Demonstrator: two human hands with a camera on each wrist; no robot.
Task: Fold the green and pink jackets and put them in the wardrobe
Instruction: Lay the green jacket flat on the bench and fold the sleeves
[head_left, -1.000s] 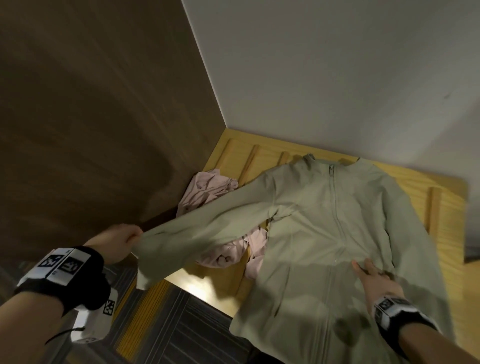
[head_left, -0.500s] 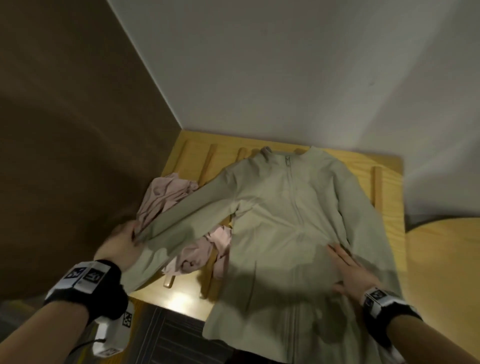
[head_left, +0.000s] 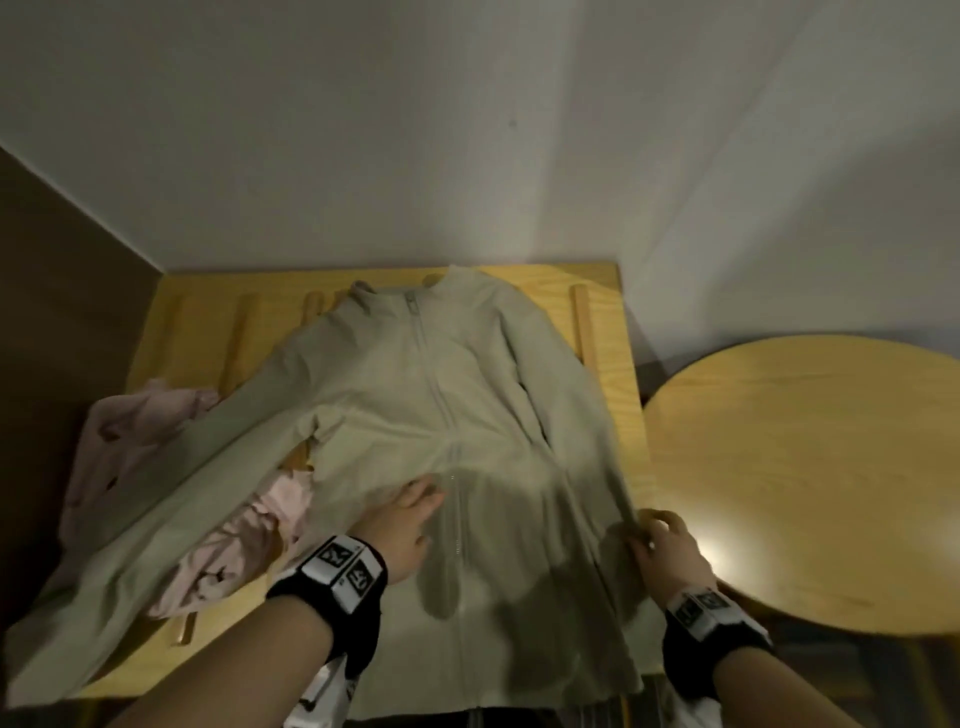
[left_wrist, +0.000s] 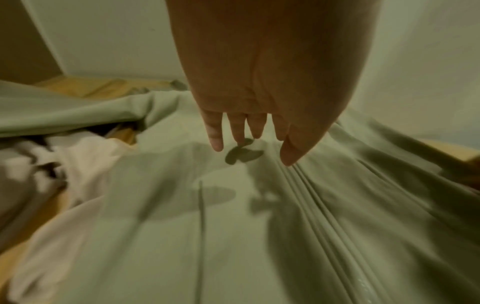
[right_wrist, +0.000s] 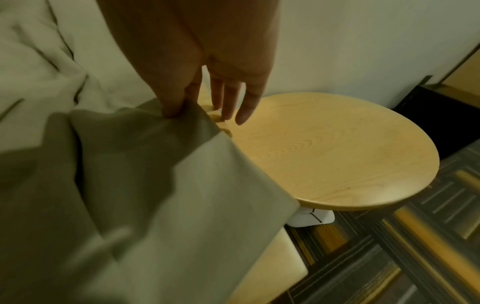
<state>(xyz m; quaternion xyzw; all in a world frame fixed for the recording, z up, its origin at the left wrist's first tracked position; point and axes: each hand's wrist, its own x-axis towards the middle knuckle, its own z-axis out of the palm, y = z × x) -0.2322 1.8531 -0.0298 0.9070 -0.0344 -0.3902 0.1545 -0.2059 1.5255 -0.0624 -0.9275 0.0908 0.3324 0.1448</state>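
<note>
The green jacket (head_left: 415, 395) lies zipper-up, spread over a slatted wooden bench (head_left: 197, 322). Its left sleeve stretches out over the crumpled pink jacket (head_left: 130, 431), which is partly hidden under it. My left hand (head_left: 410, 519) rests flat on the green front just left of the zipper, its fingers straight (left_wrist: 246, 133) over the cloth (left_wrist: 182, 226). My right hand (head_left: 665, 545) is at the jacket's right edge. There thumb and forefinger (right_wrist: 182, 105) pinch a fold of the green cloth (right_wrist: 130, 185), while the other fingers stay loose.
A round wooden table (head_left: 805, 467) stands right beside the bench, close under my right hand (right_wrist: 324, 154). A white wall runs behind both. A dark brown panel (head_left: 52, 312) closes off the left side. Striped carpet (right_wrist: 389, 257) covers the floor.
My left hand let go of the left sleeve and moved onto the jacket's front. My right hand left the front, went to the right edge and pinched it. The view swung right.
</note>
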